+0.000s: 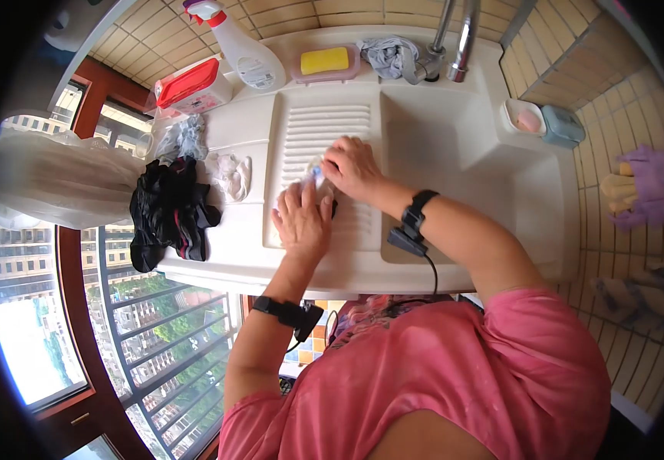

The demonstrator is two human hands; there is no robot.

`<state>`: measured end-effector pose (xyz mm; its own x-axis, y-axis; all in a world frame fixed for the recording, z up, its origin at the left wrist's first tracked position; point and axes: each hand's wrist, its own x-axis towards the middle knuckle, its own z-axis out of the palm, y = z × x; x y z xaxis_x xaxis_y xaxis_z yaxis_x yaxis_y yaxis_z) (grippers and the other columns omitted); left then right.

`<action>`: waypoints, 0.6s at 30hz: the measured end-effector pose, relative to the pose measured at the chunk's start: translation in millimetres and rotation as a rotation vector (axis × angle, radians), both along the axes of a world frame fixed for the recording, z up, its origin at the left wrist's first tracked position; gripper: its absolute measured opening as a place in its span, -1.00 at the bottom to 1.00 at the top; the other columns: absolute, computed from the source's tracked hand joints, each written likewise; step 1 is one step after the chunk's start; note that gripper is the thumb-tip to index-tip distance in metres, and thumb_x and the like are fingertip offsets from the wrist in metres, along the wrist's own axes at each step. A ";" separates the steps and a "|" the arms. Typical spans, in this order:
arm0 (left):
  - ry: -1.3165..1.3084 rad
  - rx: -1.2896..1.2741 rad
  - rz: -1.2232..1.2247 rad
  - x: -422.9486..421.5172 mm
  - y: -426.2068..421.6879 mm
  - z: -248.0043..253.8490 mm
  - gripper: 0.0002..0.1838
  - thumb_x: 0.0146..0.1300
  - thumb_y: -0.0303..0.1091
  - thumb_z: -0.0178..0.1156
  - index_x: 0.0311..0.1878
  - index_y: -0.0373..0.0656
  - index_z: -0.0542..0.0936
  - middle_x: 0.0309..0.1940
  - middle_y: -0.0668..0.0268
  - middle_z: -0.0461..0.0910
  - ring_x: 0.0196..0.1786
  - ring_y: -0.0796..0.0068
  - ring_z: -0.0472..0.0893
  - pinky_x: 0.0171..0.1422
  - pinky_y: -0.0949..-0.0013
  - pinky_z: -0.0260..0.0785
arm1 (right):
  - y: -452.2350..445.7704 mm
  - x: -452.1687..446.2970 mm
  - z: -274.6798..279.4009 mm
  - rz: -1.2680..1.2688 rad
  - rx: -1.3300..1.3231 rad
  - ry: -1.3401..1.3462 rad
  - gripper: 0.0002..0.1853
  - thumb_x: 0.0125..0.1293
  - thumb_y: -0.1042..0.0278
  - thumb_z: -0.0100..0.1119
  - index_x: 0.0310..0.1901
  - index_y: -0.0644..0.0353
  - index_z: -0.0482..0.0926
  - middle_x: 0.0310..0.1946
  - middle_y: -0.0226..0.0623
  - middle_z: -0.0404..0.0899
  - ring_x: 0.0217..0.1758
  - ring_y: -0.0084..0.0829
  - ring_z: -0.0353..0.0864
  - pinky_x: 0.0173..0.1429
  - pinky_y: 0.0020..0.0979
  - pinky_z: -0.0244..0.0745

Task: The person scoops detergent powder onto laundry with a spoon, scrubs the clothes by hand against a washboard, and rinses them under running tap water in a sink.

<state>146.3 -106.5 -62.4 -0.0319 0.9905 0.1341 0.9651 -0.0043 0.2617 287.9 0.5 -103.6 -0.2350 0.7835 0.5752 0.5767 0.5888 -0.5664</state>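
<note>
Both hands meet over the ribbed washboard built into the sink counter. Between them is a small, clear-and-white item with blue marks, perhaps a packet or wrapper; its kind is hard to make out. My right hand grips its upper end with curled fingers. Below, my left hand has its fingers pressed on the lower end. A bit of something black shows beside the left hand, mostly hidden under it. Left of the washboard lie a small white cloth and a heap of black clothing.
A sink basin with a chrome faucet is on the right. Along the back stand a spray bottle, a red-lidded box, a yellow sponge and a grey cloth. Soap dishes sit at the right corner.
</note>
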 end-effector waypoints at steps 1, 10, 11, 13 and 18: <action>-0.053 0.106 -0.066 -5.2 -3.1 -11.6 -0.50 0.47 -0.01 0.09 0.32 -0.11 0.49 0.24 0.08 0.46 0.33 -0.08 0.38 0.44 -0.14 0.15 | -14.0 1.2 -0.5 0.066 -0.049 -0.013 -0.84 0.26 0.22 0.28 -0.41 0.08 0.62 -0.27 -0.30 0.60 -0.12 -0.12 0.56 0.02 -0.06 0.39; -0.176 0.321 -0.008 -8.8 160.6 -29.8 -0.72 0.40 -0.16 0.08 -0.03 -0.12 0.61 0.03 0.09 0.56 0.18 -0.07 0.48 0.35 -0.07 0.24 | 99.5 -28.8 -3.5 -0.165 -0.116 -0.150 -0.90 0.30 0.28 0.20 -0.29 0.05 0.53 -0.32 -0.27 0.62 -0.11 -0.14 0.58 0.02 -0.04 0.35; -0.180 0.324 -0.011 -6.3 177.0 -27.8 -0.72 0.40 -0.16 0.08 -0.03 -0.12 0.61 0.03 0.09 0.56 0.18 -0.07 0.48 0.35 -0.07 0.24 | 109.4 -32.9 -4.3 -0.169 -0.113 -0.152 -0.90 0.30 0.28 0.20 -0.29 0.05 0.53 -0.32 -0.27 0.62 -0.11 -0.14 0.58 0.02 -0.04 0.35; -0.064 0.126 0.164 -3.3 190.9 -23.7 -0.71 0.46 -0.13 0.02 -0.08 -0.10 0.64 0.03 0.13 0.58 0.12 -0.05 0.52 0.29 -0.08 0.27 | 113.8 -37.2 -8.6 -0.291 -0.020 -0.148 -0.90 0.32 0.29 0.18 -0.29 0.07 0.51 -0.40 -0.21 0.62 -0.22 -0.06 0.59 -0.07 0.00 0.39; -0.060 0.174 -0.324 -17.0 70.7 -17.7 -0.82 0.29 -0.23 0.15 -0.14 -0.07 0.61 -0.14 0.21 0.57 0.00 0.08 0.52 0.10 -0.07 0.28 | -5.2 -0.6 -7.3 0.067 -0.082 -0.045 -0.89 0.27 0.46 0.20 -0.17 0.10 0.58 -0.45 -0.13 0.63 -0.34 0.00 0.60 -0.24 0.03 0.44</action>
<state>129.3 -35.8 -80.1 0.2669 0.9130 0.3087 0.8893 -0.3567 0.2862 287.3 -4.7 -110.9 -0.3124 0.8090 0.4978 0.5634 0.5797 -0.5886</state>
